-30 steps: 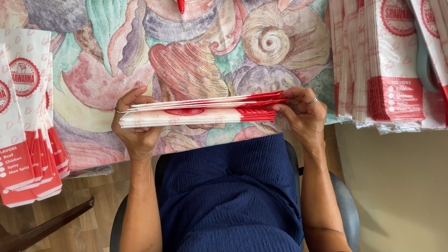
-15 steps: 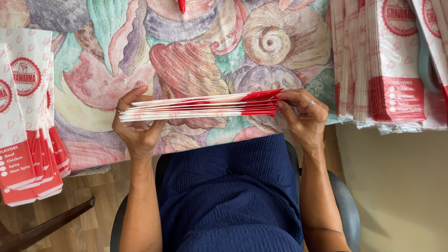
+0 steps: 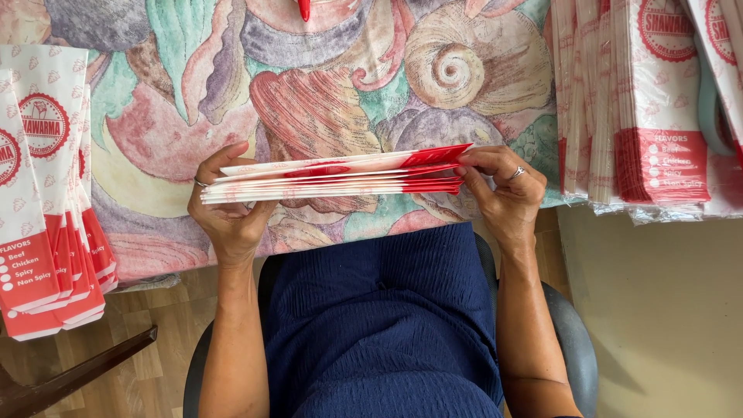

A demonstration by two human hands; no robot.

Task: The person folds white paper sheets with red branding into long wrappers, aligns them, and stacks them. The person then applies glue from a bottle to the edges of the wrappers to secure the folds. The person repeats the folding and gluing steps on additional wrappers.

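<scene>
The left hand (image 3: 229,213) is closed around one end of a stack of flat red-and-white paper bags (image 3: 337,176), thumb on top, fingers beneath. The right hand (image 3: 503,190) pinches the opposite, red-printed end. The stack is held edge-on just above the near edge of the shell-patterned tabletop (image 3: 309,85). Further bag piles lie at the left (image 3: 46,201) and right (image 3: 642,108) sides.

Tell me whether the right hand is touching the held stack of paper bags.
Touching. Head view shows the right hand pinching the red end of the stack of paper bags.
</scene>
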